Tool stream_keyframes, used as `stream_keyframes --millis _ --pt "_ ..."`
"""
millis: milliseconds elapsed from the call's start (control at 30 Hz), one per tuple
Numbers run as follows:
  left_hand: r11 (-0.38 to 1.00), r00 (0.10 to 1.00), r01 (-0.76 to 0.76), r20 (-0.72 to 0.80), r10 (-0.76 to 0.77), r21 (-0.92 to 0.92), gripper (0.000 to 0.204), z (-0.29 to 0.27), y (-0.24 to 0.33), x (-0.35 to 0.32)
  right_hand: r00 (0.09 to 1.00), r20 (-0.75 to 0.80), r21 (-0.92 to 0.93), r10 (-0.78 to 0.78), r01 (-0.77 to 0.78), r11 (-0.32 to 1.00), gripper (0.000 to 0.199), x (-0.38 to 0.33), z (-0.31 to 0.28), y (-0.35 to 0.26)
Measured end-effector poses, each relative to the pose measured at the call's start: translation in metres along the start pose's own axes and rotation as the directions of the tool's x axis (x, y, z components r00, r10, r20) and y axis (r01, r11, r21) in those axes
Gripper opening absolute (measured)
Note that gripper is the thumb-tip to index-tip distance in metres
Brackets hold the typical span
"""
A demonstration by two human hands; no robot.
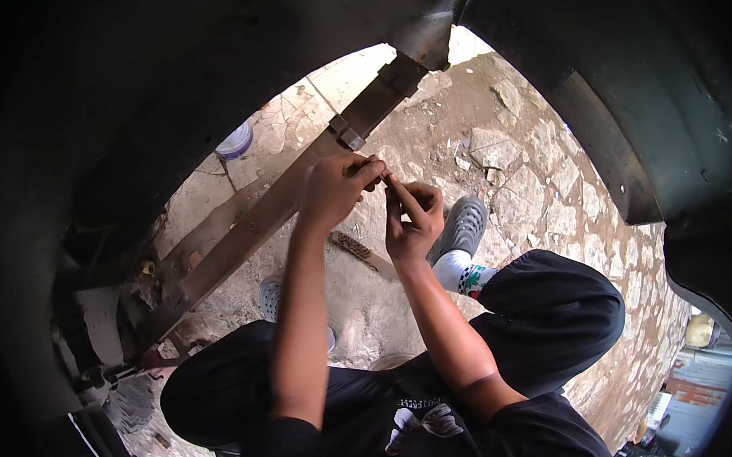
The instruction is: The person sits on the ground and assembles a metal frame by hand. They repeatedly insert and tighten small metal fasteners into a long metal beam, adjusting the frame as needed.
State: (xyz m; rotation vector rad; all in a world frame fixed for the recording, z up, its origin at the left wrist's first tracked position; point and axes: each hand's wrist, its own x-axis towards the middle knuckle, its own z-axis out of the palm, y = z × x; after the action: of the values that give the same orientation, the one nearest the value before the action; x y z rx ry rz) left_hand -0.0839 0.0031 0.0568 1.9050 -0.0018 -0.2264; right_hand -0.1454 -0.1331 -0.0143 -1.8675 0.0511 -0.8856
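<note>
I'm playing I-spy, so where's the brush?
Near the middle of the head view, the brush lies on the ground, below the left hand and to the lower left of the right hand.

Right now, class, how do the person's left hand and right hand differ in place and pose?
The left hand shows mostly in front of the metal beam; the right hand shows mostly against the stony ground. The left hand looks bunched, while the right stretches a finger toward it. Both are bare and meet near their tips; anything pinched there is unclear.
</note>
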Motion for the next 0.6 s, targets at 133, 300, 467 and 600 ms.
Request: stream_keyframes --millis 133,300,467,600 --pt "0.947 0.918 -0.116 -0.395 -0.013 -0.301 0.034 0.03 -0.04 -0.041 0.959 0.225 0.113 -0.172 0.149 0.982 0.034 0.004 0.001 -0.003" --pt "0.864 0.885 0.049 -0.379 -0.27 -0.501 0.026 0.04 -0.083 -0.096 0.834 0.539 0.051 0.121 -0.176 0.983 0.024 -0.027 -0.013 -0.001" --pt "0.87 0.846 0.205 -0.365 -0.388 -0.448 0.026 0.043 -0.09 -0.133 0.46 0.843 0.077 0.278 -0.616 0.784 0.022 -0.042 -0.024 0.005" --pt "0.902 0.884 0.311 -0.256 -0.39 -0.3 0.03 0.026 -0.094 -0.162 0.156 0.964 -0.011 0.215 -0.786 0.618 0.021 -0.047 -0.047 0.01"
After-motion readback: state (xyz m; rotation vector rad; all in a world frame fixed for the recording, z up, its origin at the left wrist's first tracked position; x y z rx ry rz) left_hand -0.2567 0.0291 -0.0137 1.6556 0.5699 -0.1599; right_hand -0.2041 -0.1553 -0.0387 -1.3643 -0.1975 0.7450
